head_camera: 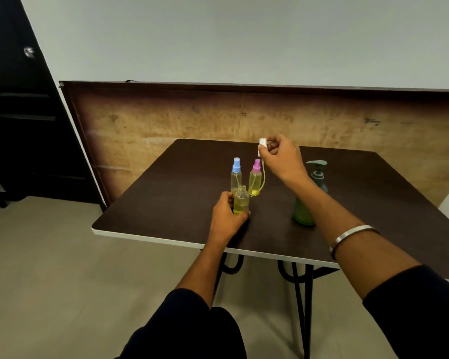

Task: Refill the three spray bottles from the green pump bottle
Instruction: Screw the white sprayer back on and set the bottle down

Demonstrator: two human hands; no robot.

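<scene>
Your left hand point(227, 213) grips the open bottle point(241, 202) to steady it on the table point(166, 193). Your right hand point(280, 158) pinches its white spray top point(262, 144), lifted clear so the tube point(263, 177) drips free.

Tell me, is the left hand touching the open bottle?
Touching. The head view shows the left hand wrapped around the open bottle, fingers against its side, steadying it on the table.

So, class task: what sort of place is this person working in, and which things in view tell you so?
Probably a plain indoor room set up for a demonstration, not a kitchen or bathroom. A small dark folding table stands on bare tiled floor, with a worn wooden board leaning against the blank wall.
</scene>
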